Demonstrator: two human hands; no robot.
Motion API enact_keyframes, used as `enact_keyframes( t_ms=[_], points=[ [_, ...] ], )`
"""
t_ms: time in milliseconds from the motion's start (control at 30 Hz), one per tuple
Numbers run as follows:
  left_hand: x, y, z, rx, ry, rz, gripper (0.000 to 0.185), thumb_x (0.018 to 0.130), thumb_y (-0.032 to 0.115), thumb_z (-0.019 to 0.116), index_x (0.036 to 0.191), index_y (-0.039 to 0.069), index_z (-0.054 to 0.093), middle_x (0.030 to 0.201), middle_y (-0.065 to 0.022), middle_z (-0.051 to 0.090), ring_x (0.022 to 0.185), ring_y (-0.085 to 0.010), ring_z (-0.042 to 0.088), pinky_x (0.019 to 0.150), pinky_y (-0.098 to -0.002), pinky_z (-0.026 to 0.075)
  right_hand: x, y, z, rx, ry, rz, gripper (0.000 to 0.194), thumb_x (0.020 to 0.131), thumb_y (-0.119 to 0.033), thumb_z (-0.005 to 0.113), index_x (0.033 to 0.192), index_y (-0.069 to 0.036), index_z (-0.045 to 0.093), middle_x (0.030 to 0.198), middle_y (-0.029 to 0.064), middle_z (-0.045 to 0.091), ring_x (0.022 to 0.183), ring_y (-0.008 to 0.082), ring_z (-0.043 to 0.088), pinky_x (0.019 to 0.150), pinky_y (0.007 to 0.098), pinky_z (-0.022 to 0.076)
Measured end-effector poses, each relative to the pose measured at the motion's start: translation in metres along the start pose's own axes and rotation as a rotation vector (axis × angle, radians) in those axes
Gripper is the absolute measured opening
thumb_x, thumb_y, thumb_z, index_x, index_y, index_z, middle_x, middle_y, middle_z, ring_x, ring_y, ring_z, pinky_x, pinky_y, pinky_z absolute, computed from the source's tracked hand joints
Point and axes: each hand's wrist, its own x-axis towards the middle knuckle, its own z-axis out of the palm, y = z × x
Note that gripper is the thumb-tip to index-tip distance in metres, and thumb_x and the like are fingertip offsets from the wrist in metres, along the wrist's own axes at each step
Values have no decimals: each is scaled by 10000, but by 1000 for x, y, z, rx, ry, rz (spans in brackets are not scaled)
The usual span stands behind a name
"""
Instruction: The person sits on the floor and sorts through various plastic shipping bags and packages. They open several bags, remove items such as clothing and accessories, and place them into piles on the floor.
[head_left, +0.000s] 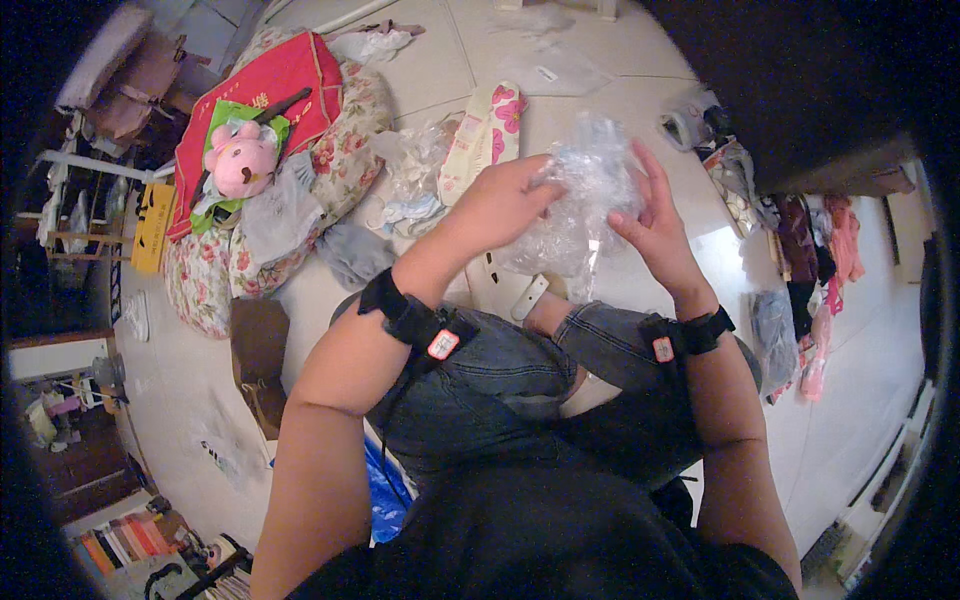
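Between my hands, above the tiled floor, is a crumpled clear plastic bag (589, 176). My left hand (510, 199) pinches its left side between thumb and fingers. At its right side my right hand (656, 214) cups the plastic, with the thumb against it and some fingers hidden behind. The lower part of the plastic hangs over my crossed legs. Just beyond my left hand lies a white paper bag with pink flowers (504, 124). More crumpled clear plastic (420, 154) lies to the left of it.
Left stands a floral cushion (360, 112) carrying a red bag (292, 75) and a pink plush toy (244, 159). Grey cloth (356, 255) and a brown bag (259, 352) lie nearer me. On the right are piled clothes (799, 255). A flat clear bag (562, 73) lies ahead.
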Motion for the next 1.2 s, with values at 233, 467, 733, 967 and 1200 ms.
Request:
enact_keyframes(
  t_ms=[233,467,733,967,1200],
  points=[
    [20,-46,-32,144,246,251,308,835,229,513,1020,-7,581,883,-146,618,847,-243,576,799,-331,423,18,23,-24,-446,290,-124,147,783,-145,634,870,-48,566,1069,78,565,915,170,537,762,290,440],
    [18,-62,-83,-273,360,59,375,798,180,550,1133,13,538,998,-110,618,932,-226,568,843,-308,417,34,38,-85,49,554,222,135,859,-213,530,898,-84,546,889,37,604,827,128,567,695,259,456],
    [20,-37,-16,703,439,684,532,716,200,652,1210,102,478,1064,-158,572,987,-338,540,871,-367,428,21,27,-44,269,151,169,219,898,-202,429,951,-12,524,917,115,599,867,228,606,781,327,485],
    [36,-53,-36,491,283,14,300,835,307,500,934,55,630,814,-156,627,799,-274,606,704,-377,466,20,25,-59,199,211,242,241,893,-239,425,919,-18,519,890,119,610,837,252,623,755,338,501],
    [31,-65,-82,-662,772,61,219,844,214,521,940,27,583,874,-102,601,738,-154,567,649,-287,473,26,46,-91,-56,356,308,296,871,-245,441,1005,-5,548,954,107,604,858,219,609,698,303,505]
  ],
)
